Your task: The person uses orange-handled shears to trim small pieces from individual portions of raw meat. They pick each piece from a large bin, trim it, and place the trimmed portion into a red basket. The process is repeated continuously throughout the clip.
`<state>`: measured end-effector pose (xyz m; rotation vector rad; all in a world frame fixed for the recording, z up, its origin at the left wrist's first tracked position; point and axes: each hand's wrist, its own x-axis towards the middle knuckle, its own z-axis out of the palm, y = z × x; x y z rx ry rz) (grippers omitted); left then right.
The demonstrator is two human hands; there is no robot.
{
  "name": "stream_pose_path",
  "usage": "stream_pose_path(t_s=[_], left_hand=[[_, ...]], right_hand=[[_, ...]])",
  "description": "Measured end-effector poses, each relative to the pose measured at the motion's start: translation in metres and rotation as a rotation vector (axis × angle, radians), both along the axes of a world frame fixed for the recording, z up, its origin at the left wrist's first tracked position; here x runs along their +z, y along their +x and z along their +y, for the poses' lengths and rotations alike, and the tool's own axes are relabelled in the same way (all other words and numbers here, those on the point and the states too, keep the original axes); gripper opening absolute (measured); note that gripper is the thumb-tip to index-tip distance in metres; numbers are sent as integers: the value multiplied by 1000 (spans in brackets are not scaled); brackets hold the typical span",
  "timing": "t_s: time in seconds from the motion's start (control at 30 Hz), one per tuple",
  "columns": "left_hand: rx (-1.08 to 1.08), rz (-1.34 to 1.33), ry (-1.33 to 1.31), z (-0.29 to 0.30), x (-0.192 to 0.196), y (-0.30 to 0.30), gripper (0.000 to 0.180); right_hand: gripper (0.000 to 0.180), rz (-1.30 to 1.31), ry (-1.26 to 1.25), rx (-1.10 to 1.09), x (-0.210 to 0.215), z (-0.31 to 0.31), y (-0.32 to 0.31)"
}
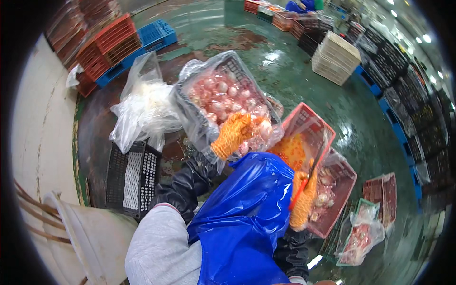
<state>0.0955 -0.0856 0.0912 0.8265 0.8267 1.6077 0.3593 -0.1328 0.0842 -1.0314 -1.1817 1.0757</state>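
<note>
In an orange textured glove, my left hand [232, 135] is inside a grey crate [251, 71] lined with clear plastic. Its fingers are curled at a pale pinkish lump [264, 128], partly hidden by the glove. Similar wet, round pinkish-white pieces [223, 92] fill the crate. My right hand [304, 202], gloved the same way, is closed around a knife with a red handle [298, 194], blade pointing away from me. Just beyond it stands a red crate [313, 121] with orange-yellow contents [290, 149]. Close to the right glove, another red crate [349, 178] holds more pale pieces.
A black crate [133, 175] and crumpled clear plastic [145, 107] lie at my left, near a white tub [95, 232]. Stacked red crates [111, 40] stand far left, white ones [335, 59] far right. A plastic-covered green crate [358, 237] sits on the wet green floor.
</note>
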Motion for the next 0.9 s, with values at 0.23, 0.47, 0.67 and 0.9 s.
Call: stream_pose_path(t_s=[0.23,0.47,0.67,0.9], left_hand=[[-316,-685,-95,-20,19,84,43],[-462,-499,-76,-24,-25,107,44],[-426,-92,-421,-30,8,94,37],[-358,101,-423,-37,-20,133,29]], right_hand=[[41,-630,41,23,22,2,-27],[29,303,-266,56,8,18,-9],[30,55,-297,98,8,20,8],[38,-176,-177,194,8,13,-6]])
